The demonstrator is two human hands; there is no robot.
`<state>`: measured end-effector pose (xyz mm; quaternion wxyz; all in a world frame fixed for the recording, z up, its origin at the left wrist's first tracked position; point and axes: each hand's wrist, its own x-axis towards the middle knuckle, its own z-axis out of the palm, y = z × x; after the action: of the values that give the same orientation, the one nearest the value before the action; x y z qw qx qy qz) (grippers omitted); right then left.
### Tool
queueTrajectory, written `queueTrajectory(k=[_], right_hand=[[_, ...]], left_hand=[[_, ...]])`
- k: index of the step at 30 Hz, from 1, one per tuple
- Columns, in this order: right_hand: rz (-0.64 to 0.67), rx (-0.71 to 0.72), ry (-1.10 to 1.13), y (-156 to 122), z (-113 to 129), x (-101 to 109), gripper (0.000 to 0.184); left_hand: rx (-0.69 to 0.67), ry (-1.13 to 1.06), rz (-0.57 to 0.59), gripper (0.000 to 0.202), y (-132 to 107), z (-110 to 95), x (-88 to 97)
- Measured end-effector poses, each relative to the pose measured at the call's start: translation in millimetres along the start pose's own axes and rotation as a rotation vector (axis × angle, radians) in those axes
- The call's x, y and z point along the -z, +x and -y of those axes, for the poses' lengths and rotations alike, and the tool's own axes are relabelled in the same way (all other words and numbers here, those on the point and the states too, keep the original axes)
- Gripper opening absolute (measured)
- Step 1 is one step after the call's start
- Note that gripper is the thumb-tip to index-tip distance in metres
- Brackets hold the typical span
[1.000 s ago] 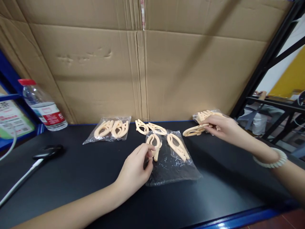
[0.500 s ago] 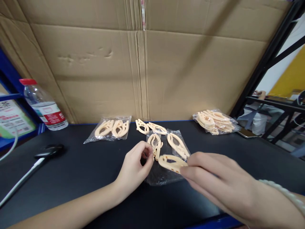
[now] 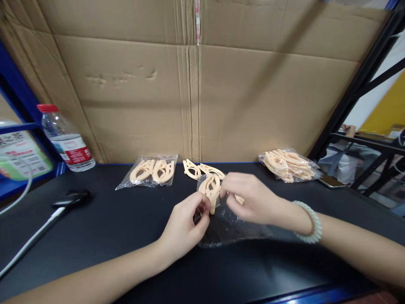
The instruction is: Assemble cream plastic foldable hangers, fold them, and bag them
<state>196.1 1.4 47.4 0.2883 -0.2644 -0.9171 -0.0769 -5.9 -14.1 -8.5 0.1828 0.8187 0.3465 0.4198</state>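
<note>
My left hand (image 3: 186,221) is closed in a pinch at the near-left edge of a clear plastic bag (image 3: 228,232), beside the lower end of a folding hanger. That cream folding hanger (image 3: 210,190) lies over the bag, overlapping another one. My right hand (image 3: 249,196) reaches in over the bag, fingers curled, its fingertips at the hanger's right edge; the exact grip is partly hidden. Under the right palm a bit of another folding hanger (image 3: 239,199) shows. Just behind the bag lie two loose folding hangers, a left one (image 3: 191,169) and a right one (image 3: 211,170).
A bag with two folding hangers (image 3: 152,171) lies back left, a fuller bag of them (image 3: 289,164) back right beside a phone (image 3: 330,180). A water bottle (image 3: 74,147) and a black device with a white cable (image 3: 71,198) are at left. Cardboard (image 3: 142,101) walls the back.
My right hand has moved left and away from me, carrying a folding hanger onto the one by my left hand. My left hand stays nearly where it was. The view has shifted slightly.
</note>
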Motion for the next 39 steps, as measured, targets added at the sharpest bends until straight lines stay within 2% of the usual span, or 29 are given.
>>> queueTrajectory(k=[2, 4, 9, 14, 17, 22, 24, 27, 31, 39], right_hand=[[-0.019, -0.1, -0.02, 9.9, -20.8, 3.6, 0.018], [0.083, -0.148, -0.069, 21.0, -45.9, -0.7, 0.023], [0.297, -0.031, -0.055, 46.7, -102.0, -37.2, 0.029], [0.468, -0.002, -0.08, 66.5, -132.6, -68.3, 0.056], [0.528, -0.008, -0.08, 68.5, -146.0, -72.1, 0.052], [0.543, -0.081, -0.103, 43.9, -168.1, -58.4, 0.046], [0.532, -0.126, -0.11, 27.7, -174.7, -48.1, 0.046], [0.508, -0.206, -0.105, 1.4, -177.7, -28.8, 0.037], [0.446, -0.291, -0.073, -34.5, -165.6, -2.5, 0.024], [0.157, -0.389, -0.048, -87.9, -140.6, 22.9, 0.028]], left_hand=[[-0.014, 0.01, 0.042, 0.017, -0.5, -0.8, -0.6], [-0.039, 0.04, 0.063, 0.018, -1.1, -1.8, -0.9], [-0.135, 0.102, 0.14, 0.024, -1.2, -2.7, 0.1], [-0.151, 0.098, 0.17, 0.027, -1.1, -1.5, 0.7], [-0.152, 0.103, 0.17, 0.028, -1.7, -1.4, 0.7], [-0.148, 0.098, 0.166, 0.027, -2.3, -1.4, 0.9], [-0.146, 0.089, 0.167, 0.027, -2.3, -1.5, 1.0], [-0.141, 0.066, 0.171, 0.028, -2.1, -1.1, 0.6], [-0.148, 0.051, 0.168, 0.029, -1.6, 2.3, -1.6], [-0.2, 0.068, 0.062, 0.026, -1.0, 6.8, -4.5]])
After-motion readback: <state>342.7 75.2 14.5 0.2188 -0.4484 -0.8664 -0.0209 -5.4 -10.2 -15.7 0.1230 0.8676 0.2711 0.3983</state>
